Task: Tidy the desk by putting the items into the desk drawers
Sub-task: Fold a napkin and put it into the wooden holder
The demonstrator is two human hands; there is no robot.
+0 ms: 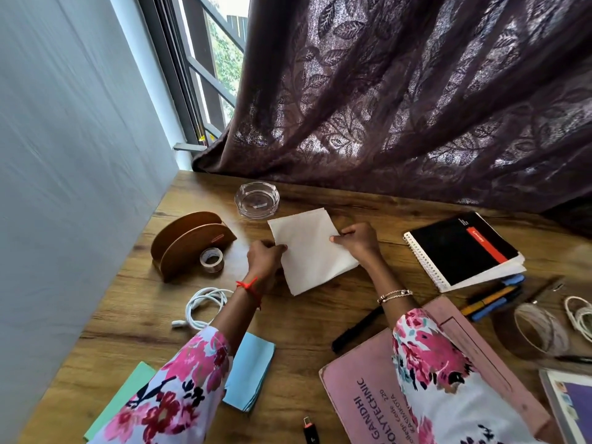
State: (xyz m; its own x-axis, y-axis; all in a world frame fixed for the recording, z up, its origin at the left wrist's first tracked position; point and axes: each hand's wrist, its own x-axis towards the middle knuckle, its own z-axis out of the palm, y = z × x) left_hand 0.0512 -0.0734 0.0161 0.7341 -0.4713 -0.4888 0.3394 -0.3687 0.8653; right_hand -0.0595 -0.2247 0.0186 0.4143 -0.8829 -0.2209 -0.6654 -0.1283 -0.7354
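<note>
Both hands pinch the white paper (312, 251) mid-tabletop: left hand (264, 259) its left edge, right hand (357, 240) its right. Glass ashtray (256, 200) sits near its far edge.

The white sheet (312, 251) lies flat mid-bench, skewed, its side edges pinched by my left hand (264, 256) and right hand (357, 240). Just behind it, toward the far edge, sits a clear glass ashtray (256, 200). Near the left edge stands a wooden holder (189, 241) with a clear tape roll (211, 259) touching its front, then a coiled white cable (205, 304). Blue paper (250, 373) and green paper (125, 398) lie by the near edge. On the right are a black spiral notebook (461, 251), some pens (493, 299) and a pink folder (368, 389).
</note>
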